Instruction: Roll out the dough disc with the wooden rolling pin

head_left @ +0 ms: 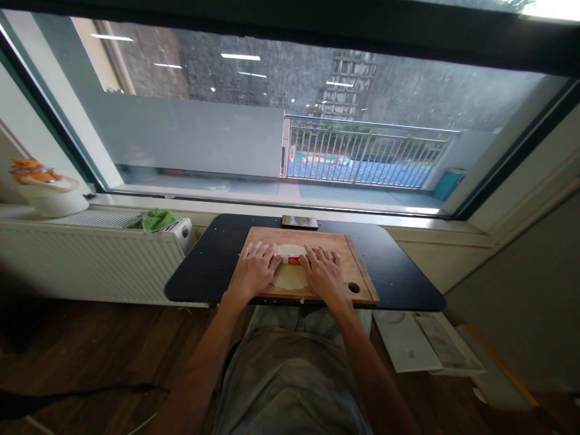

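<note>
A cylinder with a red and white wrapper [294, 261] lies crosswise on a flattened pale sheet of dough [290, 278]. My left hand [257, 266] rests palm down over its left end, fingers stretched forward. Over the right end lies my right hand [325, 267], its fingers also spread flat and pointing away from me. Both thumbs point inward along the cylinder. Only the middle of it shows; the hands cover its ends, so its exact kind cannot be told. Beneath the dough is a wooden cutting board [335, 241] with a round hole at its near right corner.
The board sits on a small black table [399, 284]. A phone [299, 222] lies behind the board. A white radiator [113, 260] with a green cloth [158, 220] stands at left, near a white container [54, 196]. A large window is ahead; white boxes [405, 342] lie at lower right.
</note>
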A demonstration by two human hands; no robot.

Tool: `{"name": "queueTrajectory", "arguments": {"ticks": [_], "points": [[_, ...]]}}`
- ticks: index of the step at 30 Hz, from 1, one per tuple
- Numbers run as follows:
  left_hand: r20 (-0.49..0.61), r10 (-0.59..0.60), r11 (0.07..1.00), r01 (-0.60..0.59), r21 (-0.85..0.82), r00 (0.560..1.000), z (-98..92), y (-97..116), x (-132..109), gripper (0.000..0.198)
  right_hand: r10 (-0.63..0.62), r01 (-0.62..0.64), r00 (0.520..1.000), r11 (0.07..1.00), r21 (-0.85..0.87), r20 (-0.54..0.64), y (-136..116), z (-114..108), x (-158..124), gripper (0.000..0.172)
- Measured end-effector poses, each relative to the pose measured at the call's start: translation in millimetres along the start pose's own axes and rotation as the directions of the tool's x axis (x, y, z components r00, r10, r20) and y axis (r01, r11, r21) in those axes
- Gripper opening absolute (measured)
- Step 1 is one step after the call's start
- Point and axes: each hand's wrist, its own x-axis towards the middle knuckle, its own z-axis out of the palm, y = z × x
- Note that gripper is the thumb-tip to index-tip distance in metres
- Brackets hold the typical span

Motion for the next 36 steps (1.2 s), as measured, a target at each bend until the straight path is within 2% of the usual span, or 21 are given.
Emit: {"name": "queueTrajectory", "arguments": {"ticks": [5, 10, 14, 18, 22, 26, 30, 36], "points": [[-0.03, 0.004, 0.998, -0.006, -0.055, 1.0, -12.5, 8, -32, 0.057, -0.019, 0.02, 0.989, 1.0, 0.006, -0.148, -6, 4, -35, 0.054], [-0.058, 0.0, 0.999, -0.002, -0.033, 0.998, -13.2, 12, -49, 0.058, -0.044, 0.046, 0.991, 0.999, 0.011, -0.125, -6, 3, -40, 0.054], [-0.079, 0.005, 1.0, -0.003, 0.029, 0.997, -3.7, 9, -37, 0.063, -0.037, 0.039, 0.996, 0.999, 0.021, -0.083, -4, 2, -17, 0.054], [-0.049, -0.007, 0.999, 0.009, 0.047, 0.999, 2.7, 4, -10, 0.063, -0.009, 0.01, 1.0, 1.0, 0.023, -0.015, -2, 2, 9, 0.053], [-0.019, -0.042, 0.998, 0.043, 0.044, 0.999, 3.8, 0, 14, 0.061, -0.002, 0.003, 1.0, 1.0, 0.007, -0.018, -2, 1, 29, 0.052], [-0.04, -0.066, 0.998, 0.067, 0.019, 0.997, 4.3, 2, 19, 0.061, -0.01, 0.01, 1.0, 1.0, -0.021, 0.009, -4, -2, 36, 0.05], [-0.072, -0.063, 0.998, 0.062, -0.008, 0.995, 1.1, 6, 5, 0.058, -0.025, 0.025, 0.998, 1.0, -0.006, -0.059, -9, -4, 19, 0.047], [-0.141, -0.09, 0.995, 0.084, -0.049, 0.986, -7.3, 17, -38, 0.055, -0.019, 0.023, 0.989, 0.999, 0.028, -0.146, -15, -5, -36, 0.046]]}}
